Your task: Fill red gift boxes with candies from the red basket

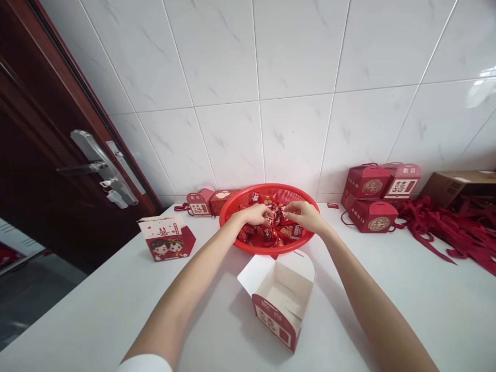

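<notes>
Both hands reach into a red plastic basket [267, 250] holding many red-wrapped candies [277, 235]. My left hand [256, 214] is closed, with its fingertips pinched on a wrapped candy near the middle of the pile. Just to its right, my right hand [305, 216] has thumb and fingers together on another small wrapped candy, partly hidden by the fingers. Between my forearms, in front of the basket, stands an open red and white gift box [276, 323]. Its flaps are up, and its white inside shows nothing in it.
A box with two cartoon figures [168, 240] stands left on the white table [112, 305]. Small red boxes [199, 203] sit behind it by the tiled wall. At right are stacked red boxes [374, 214], a heap of red ribbons [449, 232] and a cardboard box [453, 188].
</notes>
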`<state>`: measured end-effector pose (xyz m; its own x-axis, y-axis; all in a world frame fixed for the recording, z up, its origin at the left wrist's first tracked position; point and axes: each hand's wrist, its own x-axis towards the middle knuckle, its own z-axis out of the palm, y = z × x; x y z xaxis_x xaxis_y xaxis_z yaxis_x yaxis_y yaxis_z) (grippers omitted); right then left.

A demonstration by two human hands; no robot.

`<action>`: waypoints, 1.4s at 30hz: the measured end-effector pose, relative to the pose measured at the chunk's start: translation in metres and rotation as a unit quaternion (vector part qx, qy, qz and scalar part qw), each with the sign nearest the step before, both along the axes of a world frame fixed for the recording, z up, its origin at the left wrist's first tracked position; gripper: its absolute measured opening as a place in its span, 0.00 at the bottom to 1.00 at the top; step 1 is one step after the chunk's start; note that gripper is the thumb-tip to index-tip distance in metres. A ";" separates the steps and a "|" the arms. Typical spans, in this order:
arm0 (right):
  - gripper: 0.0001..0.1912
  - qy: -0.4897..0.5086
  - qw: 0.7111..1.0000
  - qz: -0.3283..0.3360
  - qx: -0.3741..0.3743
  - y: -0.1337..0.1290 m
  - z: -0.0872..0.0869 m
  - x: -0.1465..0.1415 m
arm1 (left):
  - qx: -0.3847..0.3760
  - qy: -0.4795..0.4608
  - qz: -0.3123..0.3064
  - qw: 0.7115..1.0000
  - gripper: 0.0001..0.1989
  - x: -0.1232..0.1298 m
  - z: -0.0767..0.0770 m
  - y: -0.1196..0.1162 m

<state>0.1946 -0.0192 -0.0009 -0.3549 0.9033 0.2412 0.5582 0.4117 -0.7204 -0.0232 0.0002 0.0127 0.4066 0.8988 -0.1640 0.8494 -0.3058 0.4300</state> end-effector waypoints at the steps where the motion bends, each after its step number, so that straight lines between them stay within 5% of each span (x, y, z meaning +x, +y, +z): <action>1: 0.06 -0.001 1.000 -0.001 0.000 0.000 0.000 0.000 | 0.009 -0.015 0.001 1.000 0.16 0.000 0.000 0.001; 14: 0.17 0.006 0.999 0.006 -0.046 0.002 -0.002 0.001 | 0.101 -0.239 -0.006 0.966 0.16 0.007 0.000 0.004; 17: 0.13 0.032 0.998 0.020 -0.059 0.003 -0.003 0.002 | 0.100 -0.287 -0.011 0.953 0.15 0.008 -0.003 0.006; 21: 0.05 0.054 0.997 0.024 -0.055 0.004 -0.005 0.002 | 0.103 -0.286 -0.015 0.952 0.15 0.008 -0.004 0.006; 27: 0.17 0.026 0.998 0.021 -0.049 0.003 -0.002 0.002 | 0.099 -0.316 -0.024 0.943 0.18 0.010 -0.002 0.003; 32: 0.09 0.018 0.999 0.006 -0.035 0.003 -0.001 0.001 | 0.093 -0.345 -0.034 0.933 0.20 0.012 0.000 0.002; 42: 0.09 0.171 0.984 0.006 -0.040 0.010 -0.008 0.001 | 0.107 -0.370 -0.016 0.923 0.18 0.012 0.000 0.002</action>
<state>0.1960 -0.0097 -0.0089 -0.2764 0.9204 0.2764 0.2728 0.3509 -0.8958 -0.0117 0.0023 0.0123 0.3632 0.8635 0.3500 0.3364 -0.4718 0.8150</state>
